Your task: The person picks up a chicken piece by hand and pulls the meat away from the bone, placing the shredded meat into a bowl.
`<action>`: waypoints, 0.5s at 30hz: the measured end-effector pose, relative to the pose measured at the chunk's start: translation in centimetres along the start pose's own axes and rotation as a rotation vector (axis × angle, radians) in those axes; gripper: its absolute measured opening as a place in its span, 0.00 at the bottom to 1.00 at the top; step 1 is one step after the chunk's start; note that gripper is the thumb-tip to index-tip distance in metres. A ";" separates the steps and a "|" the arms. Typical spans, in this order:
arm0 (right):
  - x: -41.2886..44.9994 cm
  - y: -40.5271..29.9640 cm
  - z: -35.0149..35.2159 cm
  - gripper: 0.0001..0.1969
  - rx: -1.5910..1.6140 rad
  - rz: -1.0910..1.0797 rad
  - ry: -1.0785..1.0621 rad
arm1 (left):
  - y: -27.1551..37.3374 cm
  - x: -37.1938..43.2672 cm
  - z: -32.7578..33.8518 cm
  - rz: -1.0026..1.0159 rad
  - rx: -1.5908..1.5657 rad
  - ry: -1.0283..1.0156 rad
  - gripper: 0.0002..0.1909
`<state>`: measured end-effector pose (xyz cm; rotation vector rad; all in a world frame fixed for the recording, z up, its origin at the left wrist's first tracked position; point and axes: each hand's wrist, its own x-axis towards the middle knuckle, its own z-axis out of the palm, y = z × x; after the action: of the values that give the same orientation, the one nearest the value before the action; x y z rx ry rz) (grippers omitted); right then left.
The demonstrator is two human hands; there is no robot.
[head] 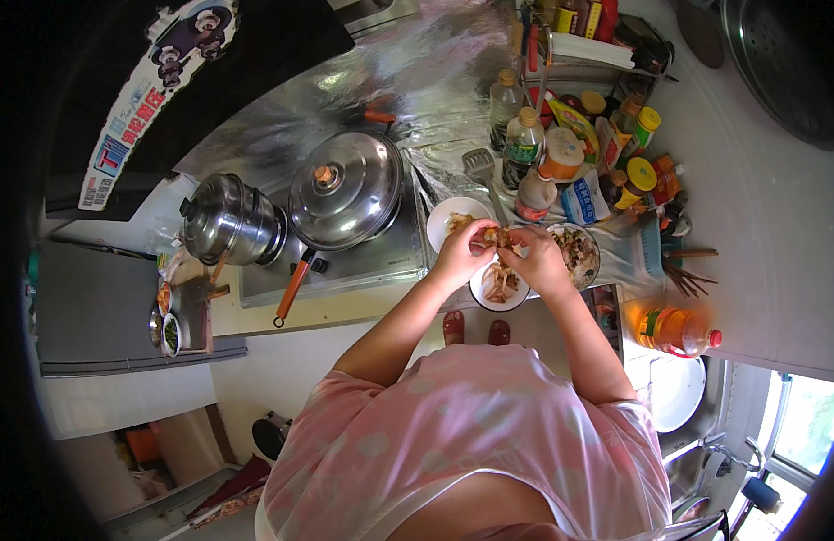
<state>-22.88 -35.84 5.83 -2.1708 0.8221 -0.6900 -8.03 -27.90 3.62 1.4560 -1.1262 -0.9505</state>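
Between the fingertips of my left hand and my right hand is a small brown piece of food, gripped from both sides. Just below it stands a bowl of pale and brown shredded food, near the counter's front edge. A white bowl with some yellowish food lies behind my left hand. To the right of my right hand, partly covered by it, a bowl holds a chopped dark and pale mixture. A slotted metal spatula lies behind the hands, its handle end near them.
A lidded pan and a steel pot sit on the stove at left. Soy sauce bottles, jars and a seasoning bag crowd the back right. A blue container, chopsticks and an oil bottle stand at right.
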 end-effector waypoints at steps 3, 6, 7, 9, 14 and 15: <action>0.2 -0.4 0.5 0.14 -0.097 -0.071 0.045 | 0.2 0.0 -0.3 0.052 0.070 0.013 0.20; 0.2 -0.6 1.3 0.13 -0.113 -0.025 0.047 | 0.8 0.0 -0.5 0.100 0.127 0.011 0.20; 0.2 -0.5 1.5 0.13 -0.103 0.027 0.040 | 1.0 0.0 -0.6 0.109 0.154 0.001 0.20; 0.3 -0.6 1.7 0.13 -0.112 0.020 0.056 | 0.7 0.2 -0.7 0.125 0.173 0.002 0.21; 0.3 -0.2 2.0 0.13 -0.126 0.027 0.066 | 0.4 0.6 -0.9 0.131 0.249 -0.020 0.21; 0.3 -0.2 2.0 0.13 -0.121 0.038 0.082 | 0.3 0.7 -0.8 0.141 0.248 -0.015 0.20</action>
<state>-21.24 -35.13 4.79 -2.2403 0.9678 -0.7315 -7.11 -28.40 4.09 1.5441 -1.3767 -0.7449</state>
